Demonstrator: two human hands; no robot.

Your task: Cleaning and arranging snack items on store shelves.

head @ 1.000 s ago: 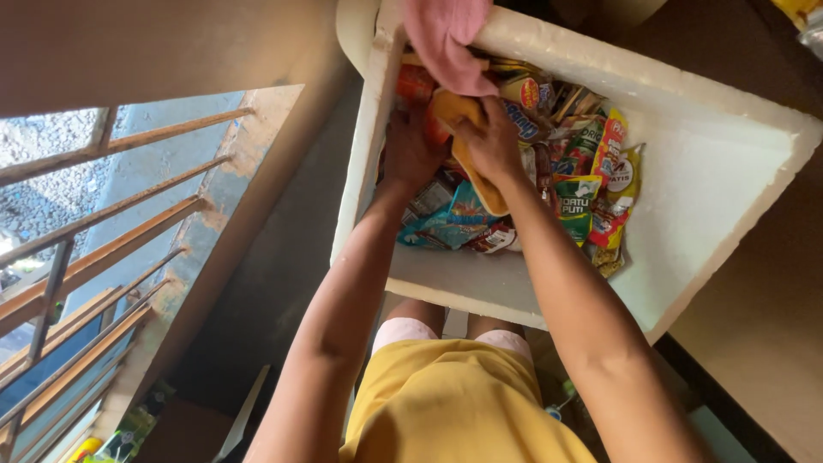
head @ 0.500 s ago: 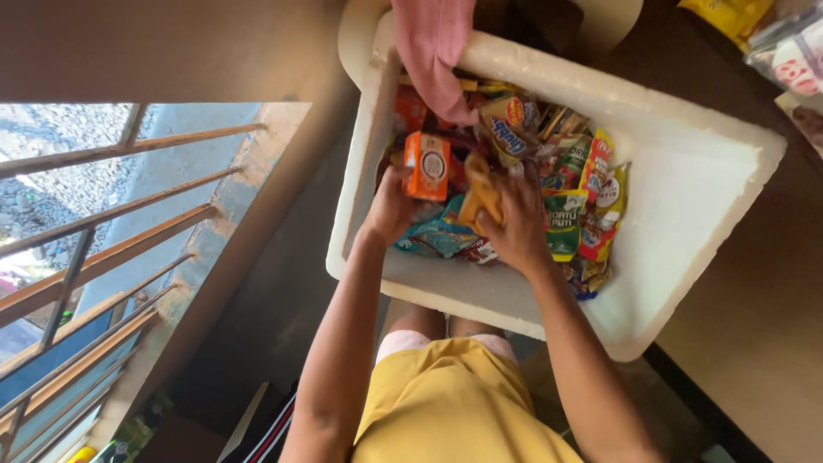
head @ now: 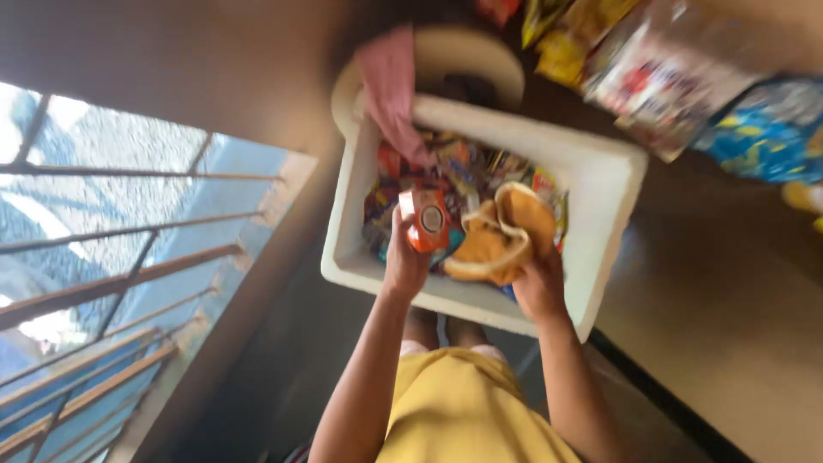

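My left hand (head: 405,261) was closed around a small orange box (head: 426,219), fingers wrapped about its lower part and the box held upright just above the near side of the white foam box (head: 600,184). The small box showed a round pale mark on its front; the rest of its print was too blurred for me to make out. My right hand (head: 540,287) gripped a crumpled yellow-orange cloth (head: 501,240) from below, the cloth bunched and folded open at the top, touching nothing else that I could tell and sitting just beside the orange box. Both my forearms reached up from my lap, where my yellow garment (head: 467,411) filled the bottom of the view.

Under both hands lay the foam box, its inside heaped with colourful snack packets (head: 459,167), mostly red, yellow and green. A pink cloth (head: 390,86) hung over the far left rim of the box and down into it. Behind that rim stood a round pale container (head: 463,60), partly hidden. Further out, at the top right, more bright packets (head: 669,77) hung or lay, blurred, among them a blue one (head: 767,129). To my left ran a metal railing (head: 129,274) with pale ground beyond it. The brown floor (head: 729,300) spread out to the right of the box.
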